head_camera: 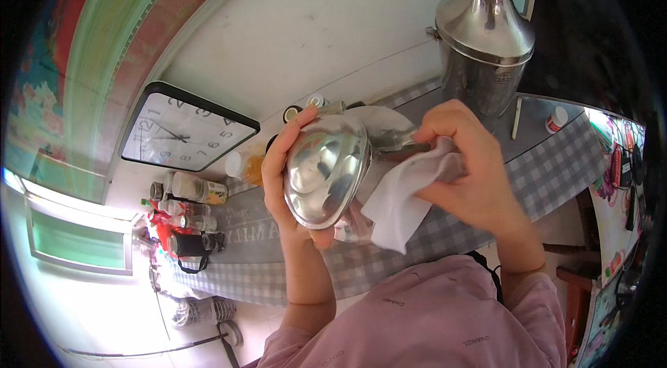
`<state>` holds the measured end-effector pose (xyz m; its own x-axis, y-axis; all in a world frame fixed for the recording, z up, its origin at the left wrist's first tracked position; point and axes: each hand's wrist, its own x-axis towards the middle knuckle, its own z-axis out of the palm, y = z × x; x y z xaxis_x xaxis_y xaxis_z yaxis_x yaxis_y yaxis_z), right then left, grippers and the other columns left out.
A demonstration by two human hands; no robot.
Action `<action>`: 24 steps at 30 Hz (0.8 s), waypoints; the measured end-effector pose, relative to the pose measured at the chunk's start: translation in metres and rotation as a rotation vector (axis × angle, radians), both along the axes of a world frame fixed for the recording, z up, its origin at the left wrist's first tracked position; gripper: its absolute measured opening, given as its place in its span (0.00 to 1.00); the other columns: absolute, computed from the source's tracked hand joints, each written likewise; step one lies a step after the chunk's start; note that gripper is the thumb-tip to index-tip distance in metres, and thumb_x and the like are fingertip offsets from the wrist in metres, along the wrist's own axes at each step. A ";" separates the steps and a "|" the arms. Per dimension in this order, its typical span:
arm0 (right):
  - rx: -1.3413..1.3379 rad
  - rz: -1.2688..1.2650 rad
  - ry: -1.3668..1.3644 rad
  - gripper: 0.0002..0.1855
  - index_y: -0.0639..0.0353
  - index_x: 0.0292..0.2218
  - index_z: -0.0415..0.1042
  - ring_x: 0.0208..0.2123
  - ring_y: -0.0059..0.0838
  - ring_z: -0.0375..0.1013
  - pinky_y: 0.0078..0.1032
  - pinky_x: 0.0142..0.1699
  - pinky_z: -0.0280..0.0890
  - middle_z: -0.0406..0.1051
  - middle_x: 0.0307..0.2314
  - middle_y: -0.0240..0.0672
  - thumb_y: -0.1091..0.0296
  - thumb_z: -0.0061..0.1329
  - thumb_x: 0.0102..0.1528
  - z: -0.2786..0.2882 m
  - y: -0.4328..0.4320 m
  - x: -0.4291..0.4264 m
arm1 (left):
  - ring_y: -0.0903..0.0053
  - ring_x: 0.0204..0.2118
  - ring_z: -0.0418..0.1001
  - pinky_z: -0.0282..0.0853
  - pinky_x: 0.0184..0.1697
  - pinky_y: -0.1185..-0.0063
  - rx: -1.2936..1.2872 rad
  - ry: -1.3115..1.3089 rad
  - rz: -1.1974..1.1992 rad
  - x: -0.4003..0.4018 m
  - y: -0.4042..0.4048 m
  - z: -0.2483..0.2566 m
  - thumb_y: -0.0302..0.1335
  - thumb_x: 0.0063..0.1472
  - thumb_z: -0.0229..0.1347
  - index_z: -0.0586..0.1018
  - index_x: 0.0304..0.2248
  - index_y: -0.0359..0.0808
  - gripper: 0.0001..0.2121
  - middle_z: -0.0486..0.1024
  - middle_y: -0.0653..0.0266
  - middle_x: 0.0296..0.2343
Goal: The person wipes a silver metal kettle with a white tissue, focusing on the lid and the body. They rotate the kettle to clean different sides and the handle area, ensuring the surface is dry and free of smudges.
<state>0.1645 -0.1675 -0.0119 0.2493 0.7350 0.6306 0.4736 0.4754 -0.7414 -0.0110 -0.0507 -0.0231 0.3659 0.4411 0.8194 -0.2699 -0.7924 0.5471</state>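
A shiny metal vessel with a rounded, stepped end is tilted in front of me, above the covered table. Around the rounded end curls my left hand, its fingers along the left side and underneath. My right hand pinches a thin white cloth or wipe, which hangs down beside the vessel's body. The right fingertips are close to the far part of the vessel; whether they touch it cannot be told. Part of the body is hidden behind the cloth and the right hand.
A grey checked tablecloth covers the table. Beyond my right hand stands a large stainless steel canister. A wall clock and several bottles and jars are at left. A small white-capped jar is at right.
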 end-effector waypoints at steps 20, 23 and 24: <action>-0.005 -0.252 -0.416 0.30 0.79 0.46 0.57 0.48 0.59 0.58 0.45 0.51 0.54 0.58 0.45 0.61 0.69 0.44 0.43 -0.014 -0.013 -0.057 | 0.61 0.45 0.65 0.61 0.48 0.69 -0.026 -0.014 0.095 0.003 -0.007 0.003 0.73 0.29 0.41 0.59 0.49 0.27 0.57 0.63 0.38 0.43; -0.005 -0.148 -0.461 0.30 0.80 0.46 0.58 0.50 0.60 0.56 0.46 0.54 0.51 0.57 0.45 0.65 0.69 0.42 0.42 -0.015 -0.016 -0.053 | 0.61 0.44 0.66 0.61 0.48 0.69 -0.023 -0.026 0.090 0.007 -0.008 0.002 0.72 0.30 0.41 0.58 0.49 0.28 0.56 0.63 0.39 0.43; 0.024 -0.118 -0.510 0.29 0.80 0.45 0.58 0.50 0.60 0.56 0.46 0.54 0.50 0.57 0.45 0.65 0.70 0.41 0.43 -0.021 -0.018 -0.050 | 0.62 0.44 0.66 0.61 0.48 0.69 -0.025 -0.031 0.086 0.007 -0.008 0.003 0.72 0.30 0.42 0.59 0.48 0.28 0.56 0.63 0.39 0.43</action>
<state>0.1142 -0.1852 -0.0325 -0.0135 0.7043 0.7097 0.8231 0.4108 -0.3920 -0.0035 -0.0590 -0.0205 0.3006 0.4901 0.8182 -0.2190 -0.7995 0.5594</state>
